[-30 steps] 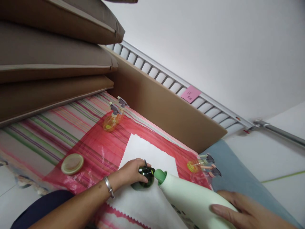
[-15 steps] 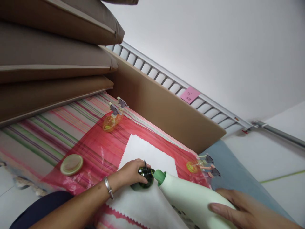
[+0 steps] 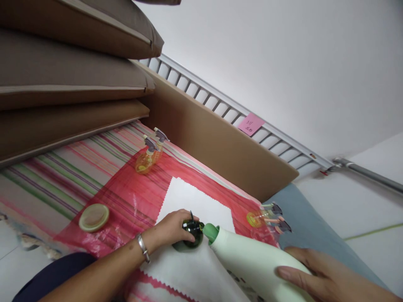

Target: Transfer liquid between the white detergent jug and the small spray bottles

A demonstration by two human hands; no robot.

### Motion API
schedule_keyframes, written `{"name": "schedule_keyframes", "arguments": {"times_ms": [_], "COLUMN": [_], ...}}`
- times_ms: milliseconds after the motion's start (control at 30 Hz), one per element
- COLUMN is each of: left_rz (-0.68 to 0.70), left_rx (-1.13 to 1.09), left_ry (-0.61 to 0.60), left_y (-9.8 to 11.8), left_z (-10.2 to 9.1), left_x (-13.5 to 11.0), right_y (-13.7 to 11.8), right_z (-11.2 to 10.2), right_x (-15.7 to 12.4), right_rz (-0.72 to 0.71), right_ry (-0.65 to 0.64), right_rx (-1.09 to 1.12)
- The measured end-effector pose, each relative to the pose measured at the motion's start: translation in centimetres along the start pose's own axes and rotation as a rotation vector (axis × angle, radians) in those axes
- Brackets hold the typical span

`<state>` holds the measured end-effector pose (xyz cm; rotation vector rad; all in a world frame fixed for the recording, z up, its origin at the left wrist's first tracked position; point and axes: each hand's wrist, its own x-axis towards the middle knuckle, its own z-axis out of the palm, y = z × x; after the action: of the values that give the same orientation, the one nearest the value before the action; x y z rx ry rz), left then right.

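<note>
My left hand (image 3: 181,226), with a silver bangle at the wrist, is closed round a small dark green bottle (image 3: 197,235) on a white cloth (image 3: 195,195). My right hand (image 3: 310,270) grips a large pale green bottle (image 3: 252,262), tipped toward the left. Its green spout (image 3: 210,232) meets the mouth of the small bottle; whether liquid is running cannot be made out. A pale green round lid (image 3: 93,218) lies left of my left arm.
Clear yellowish spray bottles (image 3: 145,161) stand at the far left of a red plastic sheet (image 3: 126,188); others (image 3: 258,219) are at its right. Stacked brown cushions (image 3: 72,71) and a brown board (image 3: 217,138) border the striped cloth (image 3: 40,180). A pink note (image 3: 251,124) hangs on the railing.
</note>
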<state>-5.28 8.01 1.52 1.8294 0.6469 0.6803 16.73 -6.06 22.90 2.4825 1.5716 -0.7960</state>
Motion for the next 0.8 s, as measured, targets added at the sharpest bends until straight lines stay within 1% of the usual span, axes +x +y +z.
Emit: {"name": "schedule_keyframes", "arguments": {"times_ms": [67,100,200,400,500,667,800], "left_rz": [0.006,0.009,0.008,-0.001,0.0,0.003,-0.001], "left_rx": [-0.005,-0.009,-0.011,-0.006,-0.014,-0.012,-0.006], "left_ry": [0.001,0.003,0.003,0.005,0.008,0.002,0.003], "left_y": [0.06,0.05,-0.1,-0.28,-0.22,0.04,0.19], "left_z": [-0.01,0.01,0.1,0.17,0.18,0.07,-0.05], "left_x": [0.0,0.01,0.06,0.07,0.05,-0.01,-0.03], "right_y": [0.06,0.08,-0.03,-0.67,-0.51,0.0,-0.47], "right_z": [-0.09,-0.13,-0.2,-0.25,-0.27,-0.26,-0.4], "right_x": [-0.01,-0.01,0.02,-0.18,-0.27,-0.07,-0.23], "right_rz": [0.002,0.005,0.029,0.045,0.062,0.036,0.032], "right_ry": [-0.095,-0.116,-0.096,-0.104,-0.098,-0.123,-0.14], "right_rx": [-0.032,-0.042,-0.037,0.006,0.003,-0.03,-0.051]}}
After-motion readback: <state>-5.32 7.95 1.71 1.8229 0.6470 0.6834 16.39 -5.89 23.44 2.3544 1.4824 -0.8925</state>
